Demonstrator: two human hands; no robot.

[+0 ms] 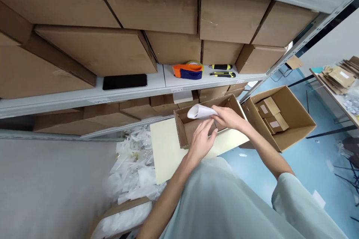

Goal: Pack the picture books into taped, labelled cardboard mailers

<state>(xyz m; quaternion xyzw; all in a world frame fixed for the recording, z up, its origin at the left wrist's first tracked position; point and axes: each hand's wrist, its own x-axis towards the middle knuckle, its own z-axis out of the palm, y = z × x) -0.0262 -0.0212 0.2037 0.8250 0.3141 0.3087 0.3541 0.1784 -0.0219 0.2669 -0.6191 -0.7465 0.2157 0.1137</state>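
Note:
A curled sheet of white paper [202, 111] is pinched in my right hand [228, 117], above an open cardboard box [183, 134]. Close under the paper, my left hand [201, 140] reaches over the box's near edge, its fingers stretched out and the thumb apart. Whether its fingertips touch the paper I cannot make out. The box rests on a pale yellow board [165, 149]. Part of the box's inside is hidden by my hands and the paper.
A shelf [159, 86] ahead holds large cartons, a black phone [125, 81], an orange and blue tape dispenser [188, 71] and two utility knives [223, 74]. To the right stands a big open carton [297, 119] with small boxes inside. White plastic scraps [137, 164] lie at left.

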